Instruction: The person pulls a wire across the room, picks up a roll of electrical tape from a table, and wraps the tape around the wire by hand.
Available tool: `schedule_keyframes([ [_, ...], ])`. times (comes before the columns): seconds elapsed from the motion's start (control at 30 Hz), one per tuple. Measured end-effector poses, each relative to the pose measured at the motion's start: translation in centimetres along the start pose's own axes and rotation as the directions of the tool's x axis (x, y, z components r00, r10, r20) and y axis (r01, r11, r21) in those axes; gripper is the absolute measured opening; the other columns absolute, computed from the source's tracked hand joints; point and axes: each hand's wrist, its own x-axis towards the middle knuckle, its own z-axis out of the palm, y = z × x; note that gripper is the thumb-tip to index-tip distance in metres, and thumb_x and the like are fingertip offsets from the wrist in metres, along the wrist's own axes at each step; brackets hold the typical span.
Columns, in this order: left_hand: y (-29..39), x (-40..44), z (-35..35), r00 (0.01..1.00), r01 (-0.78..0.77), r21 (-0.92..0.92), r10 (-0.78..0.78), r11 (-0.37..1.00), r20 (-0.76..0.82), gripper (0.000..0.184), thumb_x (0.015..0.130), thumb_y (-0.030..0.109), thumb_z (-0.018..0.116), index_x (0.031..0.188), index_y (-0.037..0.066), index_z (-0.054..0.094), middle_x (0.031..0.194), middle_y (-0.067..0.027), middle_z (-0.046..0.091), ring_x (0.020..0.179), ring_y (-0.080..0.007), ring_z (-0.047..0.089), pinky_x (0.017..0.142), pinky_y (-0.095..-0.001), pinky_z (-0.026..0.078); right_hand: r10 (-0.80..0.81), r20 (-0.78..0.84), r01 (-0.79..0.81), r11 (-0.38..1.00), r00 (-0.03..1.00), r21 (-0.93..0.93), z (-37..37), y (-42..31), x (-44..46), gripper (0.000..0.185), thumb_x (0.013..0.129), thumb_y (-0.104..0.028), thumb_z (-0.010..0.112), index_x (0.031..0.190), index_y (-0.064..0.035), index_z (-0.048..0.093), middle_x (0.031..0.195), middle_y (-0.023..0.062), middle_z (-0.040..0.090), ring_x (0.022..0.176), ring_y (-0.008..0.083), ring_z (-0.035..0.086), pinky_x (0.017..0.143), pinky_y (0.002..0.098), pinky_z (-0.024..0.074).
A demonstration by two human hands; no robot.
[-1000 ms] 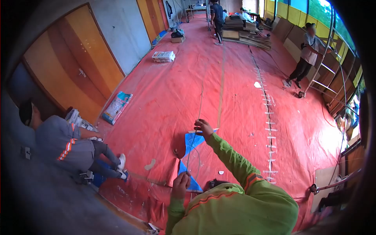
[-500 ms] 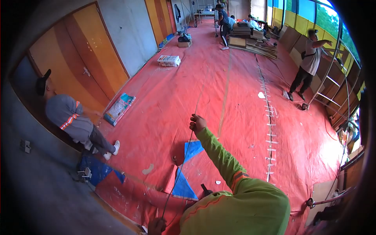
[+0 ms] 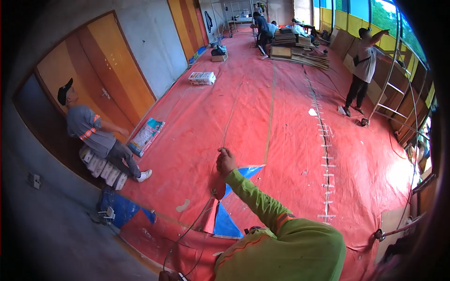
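My right hand point(image 3: 226, 162), in a green sleeve, is stretched forward over the red floor sheet, its fingers closed around a thin dark cable point(image 3: 188, 229). Beyond that hand the cable runs away along the sheet; on the near side it hangs slack towards my left hand point(image 3: 168, 276). Only part of my left hand shows at the bottom edge, closed where the cable reaches it. A small whitish object point(image 3: 182, 276) is beside it, too cut off to name. Blue patches point(image 3: 226, 222) of sheet lie below the cable.
A person point(image 3: 96, 126) sits on stacked packs point(image 3: 104, 168) by the left doors. Another person point(image 3: 364, 70) stands beside a metal scaffold point(image 3: 393, 89) at right, arm raised. Bags point(image 3: 146, 136), a white package point(image 3: 202, 78) and piled boards point(image 3: 300, 54) rest on the red sheet point(image 3: 290, 122).
Both my hands have moved left and down, the right one still on the cable. The person at left has straightened up. At right, the other person's arm is raised higher.
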Motion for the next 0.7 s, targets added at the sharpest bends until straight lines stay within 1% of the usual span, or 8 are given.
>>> schedule_keyframes([
  [0.17, 4.1, 3.5, -1.0, 0.996, -0.083, 0.154, 0.078, 0.985, 0.043, 0.040, 0.084, 0.024, 0.061, 0.116, 0.002, 0.051, 0.093, -0.0108, 0.055, 0.070, -0.0192, 0.055, 0.053, -0.0312, 0.048, -0.044, -0.010, 0.044, 0.999, 0.999, 0.012, 0.6, 0.6, -2.1, 0.012, 0.096, -0.023, 0.041, 0.096, -0.0119, 0.046, 0.052, -0.0054, 0.026, 0.037, 0.0066, 0.023, 0.032, 0.0233, 0.0161],
  [0.27, 5.8, 5.8, -3.5, 0.978, -0.183, 0.260, 0.147, 0.948, 0.151, 0.040, 0.084, 0.024, 0.062, 0.116, 0.002, 0.051, 0.095, -0.0108, 0.055, 0.074, -0.0190, 0.055, 0.057, -0.0321, 0.050, 0.025, 0.030, -0.025, 1.000, 0.999, -0.012, 1.6, 3.7, -3.8, 0.013, 0.095, -0.020, 0.043, 0.100, -0.0095, 0.047, 0.057, -0.0017, 0.036, 0.042, 0.0111, 0.034, 0.038, 0.0262, 0.0306],
  [0.4, 7.6, 7.4, -6.5, 0.791, -0.596, 0.487, 0.360, 0.638, 0.495, 0.044, 0.082, 0.024, 0.065, 0.120, 0.007, 0.051, 0.108, -0.0112, 0.052, 0.098, -0.0199, 0.051, 0.080, -0.0395, 0.048, 0.074, 0.156, -0.053, 0.989, 0.985, -0.137, 2.3, 8.8, -5.4, 0.019, 0.093, -0.021, 0.048, 0.105, -0.0066, 0.050, 0.069, 0.0037, 0.052, 0.055, 0.0165, 0.050, 0.051, 0.0307, 0.0435],
  [0.5, 13.3, 6.2, -2.8, 0.887, 0.112, 0.248, -0.209, 0.962, 0.411, 0.057, 0.079, 0.035, 0.068, 0.127, 0.011, 0.049, 0.120, -0.0174, 0.049, 0.103, -0.0306, 0.050, 0.088, -0.0445, 0.044, 0.084, 0.127, -0.030, 0.924, 0.988, -0.380, 1.6, 12.9, -8.6, 0.021, 0.092, -0.022, 0.051, 0.103, -0.0047, 0.054, 0.076, 0.0048, 0.057, 0.064, 0.0171, 0.056, 0.056, 0.0313, 0.0466],
  [0.57, 13.8, 6.1, -0.7, 0.915, 0.073, 0.113, -0.111, 0.991, 0.388, 0.021, 0.087, 0.024, 0.057, 0.099, 0.007, 0.053, 0.079, -0.0037, 0.043, 0.063, -0.0140, 0.039, 0.055, -0.0289, 0.032, 0.141, 0.146, -0.048, 0.860, 0.979, -0.507, -2.4, 17.9, -9.9, 0.020, 0.091, -0.023, 0.051, 0.099, -0.0045, 0.056, 0.075, 0.0033, 0.056, 0.069, 0.0159, 0.057, 0.061, 0.0296, 0.0469],
  [0.6, 14.1, 6.2, 0.0, 0.926, 0.048, 0.047, -0.063, 0.998, 0.372, 0.015, 0.091, 0.018, 0.051, 0.085, 0.005, 0.055, 0.058, 0.0031, 0.040, 0.043, -0.0058, 0.033, 0.038, -0.0210, 0.025, 0.066, 0.232, 0.101, 0.762, 0.970, -0.640, -5.7, 21.2, -10.0, 0.027, 0.091, -0.028, 0.052, 0.104, -0.0046, 0.056, 0.081, 0.0053, 0.059, 0.074, 0.0153, 0.058, 0.064, 0.0308, 0.0469],
  [0.63, 14.5, 6.2, 0.2, 0.870, 0.114, -0.020, -0.090, 0.993, 0.485, 0.016, 0.091, 0.019, 0.051, 0.085, 0.005, 0.055, 0.058, 0.0031, 0.039, 0.042, -0.0061, 0.032, 0.037, -0.0211, 0.025, 0.012, 0.322, 0.243, 0.629, 0.947, -0.738, -9.2, 24.7, -11.0, 0.034, 0.091, -0.033, 0.052, 0.110, -0.0047, 0.057, 0.086, 0.0073, 0.062, 0.079, 0.0146, 0.059, 0.067, 0.0320, 0.0470],
  [0.7, 15.3, 6.7, 0.4, 0.715, 0.263, -0.133, -0.101, 0.955, 0.691, 0.018, 0.091, 0.021, 0.051, 0.085, 0.005, 0.054, 0.057, 0.0031, 0.036, 0.040, -0.0068, 0.031, 0.035, -0.0213, 0.024, 0.150, 0.123, 0.012, 0.585, 0.981, -0.811, -11.1, 27.6, -17.1, 0.042, 0.089, -0.039, 0.055, 0.112, -0.0045, 0.056, 0.094, 0.0071, 0.062, 0.086, 0.0165, 0.057, 0.071, 0.0364, 0.0467],
])
